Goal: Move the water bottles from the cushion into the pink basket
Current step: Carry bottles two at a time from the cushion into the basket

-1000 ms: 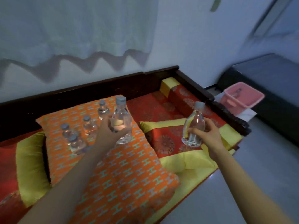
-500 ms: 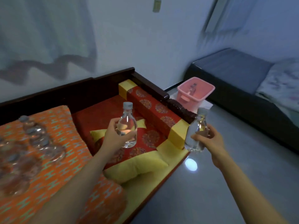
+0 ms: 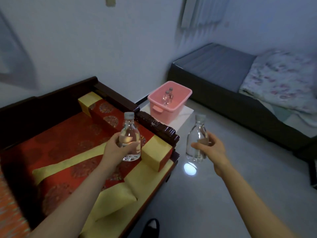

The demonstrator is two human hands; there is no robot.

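Above the couch edge, left hand (image 3: 118,148) grips one upright bottle (image 3: 129,137); right hand (image 3: 211,148) grips another bottle (image 3: 197,140) over the floor. Pink basket (image 3: 171,115) ahead contains two bottles (image 3: 167,97)

A dark carved wooden daybed frame (image 3: 155,125) carries a red patterned mattress with yellow borders (image 3: 72,143), a red and yellow block bolster (image 3: 104,114) and a yellow-edged red pillow (image 3: 82,170). A white low stand (image 3: 184,115) sits on the glossy grey floor (image 3: 214,194), which shows a bright round light reflection (image 3: 190,168). A dark low bed with a grey mattress (image 3: 216,66) and a pale floral blanket (image 3: 283,83) stands along the white wall (image 3: 103,48).
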